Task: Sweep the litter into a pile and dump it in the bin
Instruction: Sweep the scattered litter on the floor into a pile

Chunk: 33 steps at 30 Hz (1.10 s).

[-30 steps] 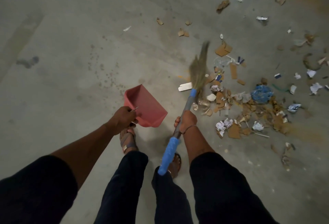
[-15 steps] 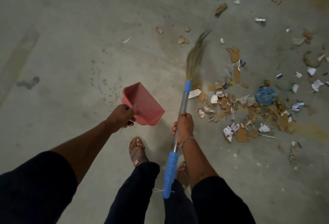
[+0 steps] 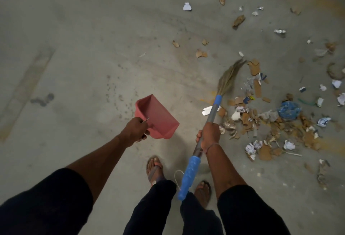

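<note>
The pile [image 3: 268, 122] lies on the floor [image 3: 74, 48], and it is the landmark here. The broom [image 3: 214, 111] stands just left of the pile, with its bristles [image 3: 229, 78] at the far left edge of it. The dustpan [image 3: 158, 117] is further left, well apart from the pile. Loose scraps [image 3: 239, 21] lie beyond the pile. Two feet [image 3: 155, 167] stand on the near side, left of it.

pink dustpan [image 3: 158, 117], blue-handled broom [image 3: 211, 115], grey floor [image 3: 74, 29]

Bare indoor space, stained concrete floor [image 3: 78, 35], scattered litter [image 3: 268, 122]
</note>
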Each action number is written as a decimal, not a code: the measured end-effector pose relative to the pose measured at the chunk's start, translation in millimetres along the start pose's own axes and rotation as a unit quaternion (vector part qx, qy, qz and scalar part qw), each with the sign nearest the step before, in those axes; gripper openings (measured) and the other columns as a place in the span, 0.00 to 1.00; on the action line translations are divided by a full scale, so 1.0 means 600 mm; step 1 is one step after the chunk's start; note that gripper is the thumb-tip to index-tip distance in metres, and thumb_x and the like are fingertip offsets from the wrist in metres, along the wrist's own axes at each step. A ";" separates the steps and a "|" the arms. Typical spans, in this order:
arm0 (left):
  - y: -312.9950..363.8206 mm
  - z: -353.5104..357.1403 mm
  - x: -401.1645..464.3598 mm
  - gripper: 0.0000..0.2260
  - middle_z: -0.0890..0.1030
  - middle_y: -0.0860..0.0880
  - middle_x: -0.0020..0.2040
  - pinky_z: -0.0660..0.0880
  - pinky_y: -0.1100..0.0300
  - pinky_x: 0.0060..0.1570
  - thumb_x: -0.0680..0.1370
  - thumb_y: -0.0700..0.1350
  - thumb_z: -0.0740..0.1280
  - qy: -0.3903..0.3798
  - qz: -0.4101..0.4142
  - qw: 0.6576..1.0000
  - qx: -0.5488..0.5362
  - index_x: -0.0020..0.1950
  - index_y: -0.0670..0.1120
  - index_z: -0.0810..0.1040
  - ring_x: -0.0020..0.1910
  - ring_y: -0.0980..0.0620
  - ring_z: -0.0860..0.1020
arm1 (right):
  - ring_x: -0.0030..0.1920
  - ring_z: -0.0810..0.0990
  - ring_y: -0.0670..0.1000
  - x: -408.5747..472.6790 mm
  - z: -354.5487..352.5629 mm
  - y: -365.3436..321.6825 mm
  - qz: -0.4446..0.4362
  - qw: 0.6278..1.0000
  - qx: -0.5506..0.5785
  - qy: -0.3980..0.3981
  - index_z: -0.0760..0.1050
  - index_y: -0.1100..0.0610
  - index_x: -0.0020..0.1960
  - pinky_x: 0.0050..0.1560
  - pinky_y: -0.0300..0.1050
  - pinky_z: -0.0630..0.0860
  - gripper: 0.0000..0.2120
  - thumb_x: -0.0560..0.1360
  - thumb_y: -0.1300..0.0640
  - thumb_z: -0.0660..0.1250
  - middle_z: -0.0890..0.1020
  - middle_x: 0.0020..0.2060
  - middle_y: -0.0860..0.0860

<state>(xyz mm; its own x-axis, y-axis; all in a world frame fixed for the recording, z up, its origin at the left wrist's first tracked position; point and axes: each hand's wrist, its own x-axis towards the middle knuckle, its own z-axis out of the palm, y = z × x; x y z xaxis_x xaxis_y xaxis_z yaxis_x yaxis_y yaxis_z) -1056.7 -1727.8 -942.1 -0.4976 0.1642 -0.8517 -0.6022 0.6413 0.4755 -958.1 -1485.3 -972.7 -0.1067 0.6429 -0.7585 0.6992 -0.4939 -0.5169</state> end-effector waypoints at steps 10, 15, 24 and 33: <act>-0.013 -0.058 0.012 0.14 0.82 0.37 0.42 0.64 0.63 0.24 0.81 0.46 0.65 0.041 -0.028 0.999 -0.020 0.52 0.34 0.79 0.27 0.49 0.73 | 0.44 0.83 0.61 -0.091 0.087 0.014 -0.170 0.955 -0.225 -0.092 0.71 0.43 0.58 0.41 0.57 0.82 0.13 0.76 0.41 0.58 0.84 0.46 0.55; -0.013 -0.071 0.026 0.14 0.81 0.37 0.39 0.63 0.62 0.24 0.81 0.44 0.64 0.054 -0.046 0.997 -0.036 0.52 0.32 0.79 0.28 0.47 0.72 | 0.52 0.81 0.61 -0.104 0.138 -0.013 -0.211 0.904 -0.326 -0.180 0.73 0.49 0.64 0.47 0.49 0.74 0.12 0.81 0.50 0.60 0.83 0.53 0.56; 0.027 -0.059 0.066 0.14 0.82 0.35 0.45 0.64 0.63 0.23 0.81 0.47 0.65 0.061 -0.048 0.996 -0.047 0.52 0.35 0.79 0.29 0.49 0.73 | 0.41 0.82 0.59 0.014 0.217 -0.071 -0.093 0.916 -0.335 -0.200 0.74 0.53 0.54 0.39 0.53 0.81 0.15 0.73 0.48 0.56 0.83 0.49 0.58; 0.116 -0.028 0.109 0.16 0.83 0.36 0.47 0.65 0.63 0.22 0.81 0.50 0.66 0.043 -0.028 0.998 -0.033 0.55 0.36 0.79 0.27 0.51 0.73 | 0.22 0.70 0.52 0.128 0.181 -0.168 0.039 0.988 -0.080 -0.127 0.72 0.61 0.50 0.25 0.42 0.72 0.09 0.79 0.60 0.53 0.74 0.29 0.59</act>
<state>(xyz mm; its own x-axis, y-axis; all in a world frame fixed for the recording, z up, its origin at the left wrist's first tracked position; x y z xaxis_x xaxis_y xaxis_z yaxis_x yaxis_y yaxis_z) -1141.8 -1685.2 -961.3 -0.5125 0.0629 -0.8564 -0.6684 0.5969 0.4438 -1113.6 -1449.4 -1021.9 -0.2075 0.4295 -0.8789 0.8127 -0.4244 -0.3993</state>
